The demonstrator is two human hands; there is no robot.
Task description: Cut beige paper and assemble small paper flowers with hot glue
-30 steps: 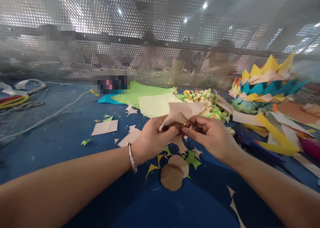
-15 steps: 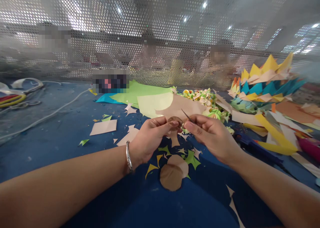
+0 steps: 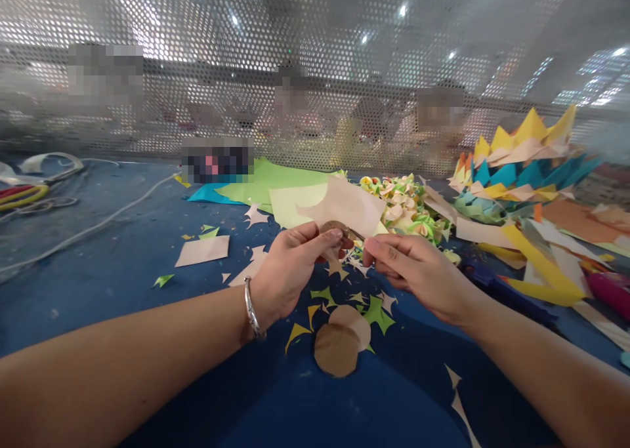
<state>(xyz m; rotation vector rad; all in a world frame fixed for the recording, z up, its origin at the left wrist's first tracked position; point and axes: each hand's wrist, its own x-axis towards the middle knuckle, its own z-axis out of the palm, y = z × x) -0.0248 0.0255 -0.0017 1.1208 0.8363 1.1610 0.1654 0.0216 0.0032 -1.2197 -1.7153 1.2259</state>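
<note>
My left hand [image 3: 290, 267], with a silver bangle at the wrist, pinches a beige sheet of paper [image 3: 344, 205] against a small brown disc [image 3: 333, 227], held above the blue table [image 3: 98, 271]. My right hand [image 3: 413, 274] grips small scissors; only their thin blades [image 3: 355, 235] show, meeting the paper's lower edge by my left fingertips. Below the hands lie two cut paper circles [image 3: 342, 343], a brown one overlapped by a beige one, among green, yellow and beige scraps.
A pale yellow sheet [image 3: 290, 205] and green sheets [image 3: 266, 179] lie behind the hands. Folded paper flowers [image 3: 408, 205] and a heap of coloured folded papers [image 3: 522, 166] fill the right side. Scissors and bands [image 3: 34, 195] lie far left. People sit behind a perforated screen [image 3: 315, 74].
The beige sheet has turned in my left hand and risen a little. My right hand has dropped lower, and the scissor blades, raised before, now show only as a short tip at the paper's edge.
</note>
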